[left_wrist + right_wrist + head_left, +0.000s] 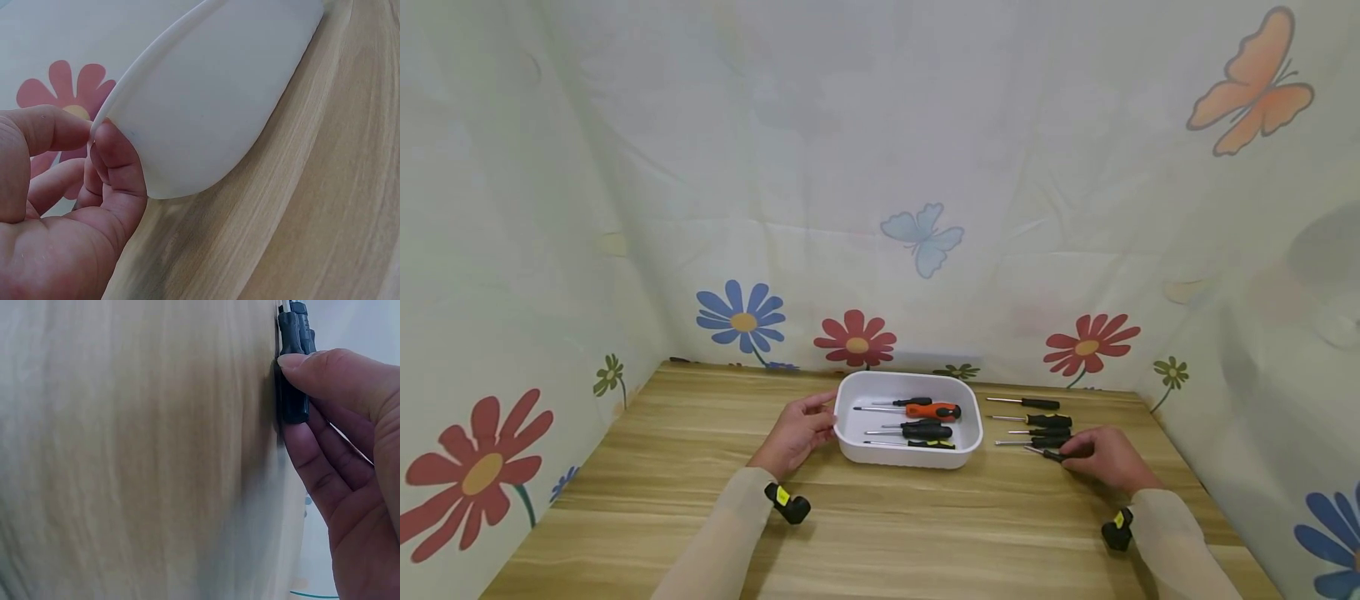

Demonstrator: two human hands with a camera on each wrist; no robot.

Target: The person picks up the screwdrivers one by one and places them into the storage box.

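A white plastic box (910, 458) stands on the wooden table, holding several screwdrivers, one with an orange-and-black handle (931, 411). My left hand (797, 435) pinches the box at its left end; the left wrist view shows curled fingers at the rim (181, 22). On the right, my right hand (1108, 458) holds a small black-handled screwdriver (295, 409) between thumb and fingers. Its handle lies low, close to the tabletop, with the shaft pointing left. Just behind it are more black-handled screwdrivers (1051, 442) in a loose column.
Farther back in that column lie a black-and-yellow screwdriver (1048, 421) and a thin black-handled screwdriver (1041, 404). The wooden table (925, 533) meets a flower-printed curtain (820, 250) at the back and both sides. Each wrist carries a small black camera.
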